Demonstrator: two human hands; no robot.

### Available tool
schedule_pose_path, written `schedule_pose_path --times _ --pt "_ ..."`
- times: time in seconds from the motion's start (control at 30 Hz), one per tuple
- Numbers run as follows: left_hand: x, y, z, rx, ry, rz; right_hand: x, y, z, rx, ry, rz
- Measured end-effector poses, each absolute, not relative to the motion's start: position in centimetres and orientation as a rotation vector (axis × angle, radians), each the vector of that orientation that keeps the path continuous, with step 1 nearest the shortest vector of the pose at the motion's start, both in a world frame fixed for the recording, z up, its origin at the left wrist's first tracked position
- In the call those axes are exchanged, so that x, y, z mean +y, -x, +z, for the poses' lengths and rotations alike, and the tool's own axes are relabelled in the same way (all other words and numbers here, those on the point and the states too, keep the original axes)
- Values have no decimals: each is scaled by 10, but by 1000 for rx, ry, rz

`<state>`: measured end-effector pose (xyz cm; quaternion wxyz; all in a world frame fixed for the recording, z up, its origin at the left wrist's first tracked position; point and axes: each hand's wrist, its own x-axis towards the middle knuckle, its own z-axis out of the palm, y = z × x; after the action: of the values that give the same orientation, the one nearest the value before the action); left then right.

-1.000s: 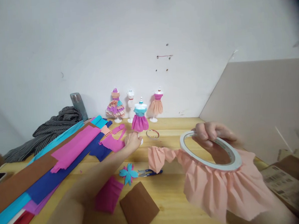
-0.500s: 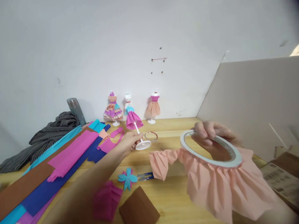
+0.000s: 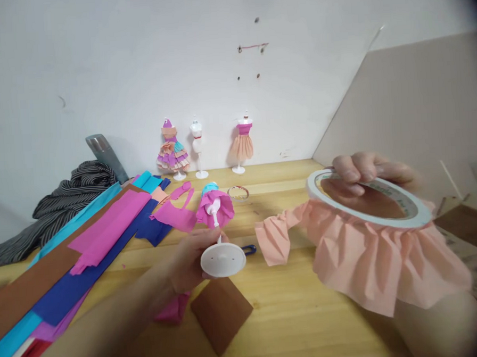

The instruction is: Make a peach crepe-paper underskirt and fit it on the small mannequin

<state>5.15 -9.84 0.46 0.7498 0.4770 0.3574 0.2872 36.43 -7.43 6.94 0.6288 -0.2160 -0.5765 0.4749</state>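
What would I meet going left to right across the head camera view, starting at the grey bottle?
Grey bottle → mannequin in tiered multicoloured dress → white mannequin with red waistband → mannequin in peach skirt → white tape roll in the right hand.

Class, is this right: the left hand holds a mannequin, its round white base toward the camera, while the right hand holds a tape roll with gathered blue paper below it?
No: the head view shows the gathered paper is peach, not blue. The left hand does hold the mannequin, base toward the camera, and the right hand the tape roll.
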Motion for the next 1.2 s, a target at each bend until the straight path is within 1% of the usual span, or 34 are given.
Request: schedule_pose_path --times 0.1,0.33,0.63,0.83,1.07,1.2 --pt "-102 -46 -2 687 -921 627 -73 -369 70 -1310 493 1095" --pt "-110 -49 -16 584 -915 526 -68 -371 69 -1320 529 1058" --pt "-112 -58 -45 690 -777 597 -70 -373 67 -1325 519 1118" --pt "-114 -60 -52 663 -735 611 -63 -378 63 -1358 470 1116" --pt "-114 -61 -56 572 -715 559 -69 -372 68 -1344 576 1120" --pt "-114 -62 -59 511 -772 523 -62 -378 61 -1402 480 1128"
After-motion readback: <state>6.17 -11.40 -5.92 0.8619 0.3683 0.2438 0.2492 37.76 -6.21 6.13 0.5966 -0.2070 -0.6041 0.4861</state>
